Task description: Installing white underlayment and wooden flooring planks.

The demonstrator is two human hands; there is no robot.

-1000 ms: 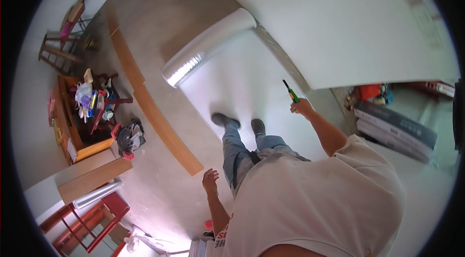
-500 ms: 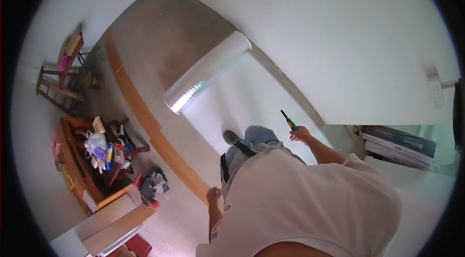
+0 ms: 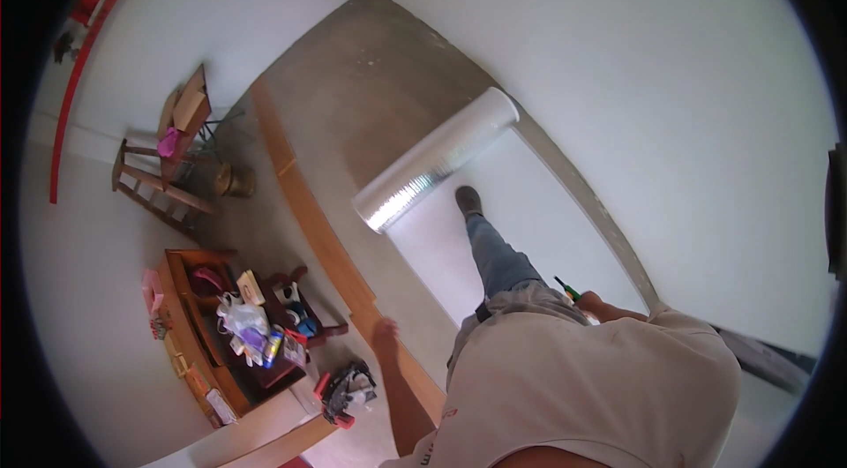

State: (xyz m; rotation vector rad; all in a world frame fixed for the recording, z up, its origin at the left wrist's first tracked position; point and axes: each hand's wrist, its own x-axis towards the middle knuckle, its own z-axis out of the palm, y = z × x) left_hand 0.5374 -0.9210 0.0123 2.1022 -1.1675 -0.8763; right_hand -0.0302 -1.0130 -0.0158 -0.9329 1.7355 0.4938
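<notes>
My right hand (image 3: 595,304) is closed around a green-handled utility knife (image 3: 571,292) with a dark tip, held beside my right hip. My body partly hides that hand. My left hand (image 3: 385,337) hangs away from my left side above the floor, blurred, its fingers loosely apart and nothing visible in them. In front of me lies a large roll of silvery, shiny sheet (image 3: 437,159), partly unrolled. The white unrolled sheet (image 3: 547,221) covers the floor towards me, and my dark shoe (image 3: 468,199) is on it near the roll.
A strip of wooden planks (image 3: 322,243) runs along the floor to my left. Beyond it stand a wooden cabinet (image 3: 190,336) with bags and bottles nearby, a wooden chair (image 3: 168,194), and a black-and-red tool (image 3: 346,393). A white wall (image 3: 670,115) rises on the right.
I have stepped forward, one foot now nearer the roll. My right hand with the knife has drawn in beside my hip. My left hand has swung out from my body.
</notes>
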